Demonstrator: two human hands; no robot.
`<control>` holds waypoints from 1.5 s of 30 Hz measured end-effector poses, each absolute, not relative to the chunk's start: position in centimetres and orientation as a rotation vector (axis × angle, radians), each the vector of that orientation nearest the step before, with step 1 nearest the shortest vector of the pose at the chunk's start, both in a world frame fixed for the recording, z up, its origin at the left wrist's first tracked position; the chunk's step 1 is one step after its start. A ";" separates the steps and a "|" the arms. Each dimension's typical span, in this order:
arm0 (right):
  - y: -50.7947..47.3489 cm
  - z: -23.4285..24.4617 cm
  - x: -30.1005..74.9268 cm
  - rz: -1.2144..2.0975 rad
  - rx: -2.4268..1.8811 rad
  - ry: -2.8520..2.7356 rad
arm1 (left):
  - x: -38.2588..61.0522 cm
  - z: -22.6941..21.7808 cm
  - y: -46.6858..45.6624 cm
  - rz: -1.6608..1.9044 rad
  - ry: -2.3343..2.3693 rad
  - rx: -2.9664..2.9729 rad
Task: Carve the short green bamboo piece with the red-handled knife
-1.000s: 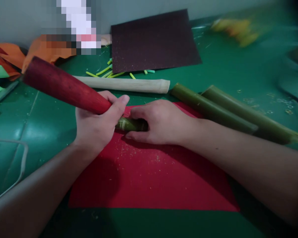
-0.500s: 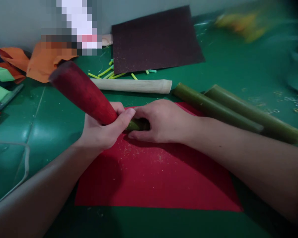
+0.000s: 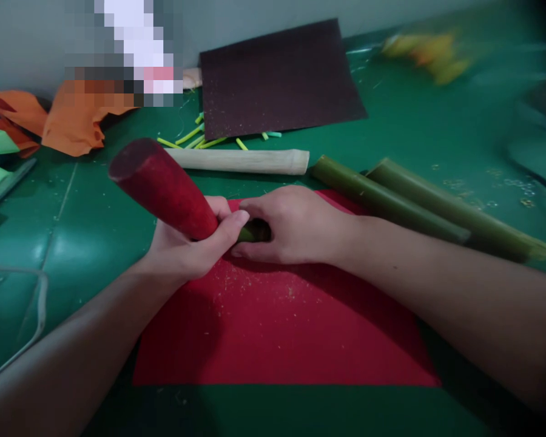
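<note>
The left hand (image 3: 186,246) is closed around the low end of a thick red stick (image 3: 161,185). The stick tips up and away toward the far left corner of the worktop (image 3: 95,224). The right hand (image 3: 295,224) is closed too, knuckles up. It grips a short green bit (image 3: 251,232) that peeks out between the two hands. The thumb of the left hand touches the fingers of the right one. I cannot tell if the red stick and the green bit are one piece or two. Both hands sit over the far edge of a red sheet (image 3: 277,328). The sheet lies flat on the green worktop near the front edge. Small pale crumbs (image 3: 236,282) are sprinkled on the sheet just below the hands.

Just behind the hands lies a pale stick (image 3: 241,161). To its right, two long green sticks (image 3: 391,200) lie side by side and point toward the right edge. A dark sheet (image 3: 277,76) lies near the back edge, with little yellow-green bits (image 3: 195,136) by its near left corner. Crumpled orange paper (image 3: 73,118) is at the far left corner. Something yellow and blurry (image 3: 423,48) sits near the far right corner. A thin cord (image 3: 39,303) curls by the left edge.
</note>
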State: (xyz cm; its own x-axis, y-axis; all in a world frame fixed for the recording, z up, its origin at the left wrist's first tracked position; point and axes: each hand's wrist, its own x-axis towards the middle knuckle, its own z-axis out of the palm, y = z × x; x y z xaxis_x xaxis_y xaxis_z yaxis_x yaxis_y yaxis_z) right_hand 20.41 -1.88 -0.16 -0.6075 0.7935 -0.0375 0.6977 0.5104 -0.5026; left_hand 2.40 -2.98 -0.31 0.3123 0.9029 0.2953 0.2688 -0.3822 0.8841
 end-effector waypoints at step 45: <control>-2.1 0.3 20.5 0.710 -1.341 -2.621 | 2.7 -1.0 -3.0 1.302 1.092 1.569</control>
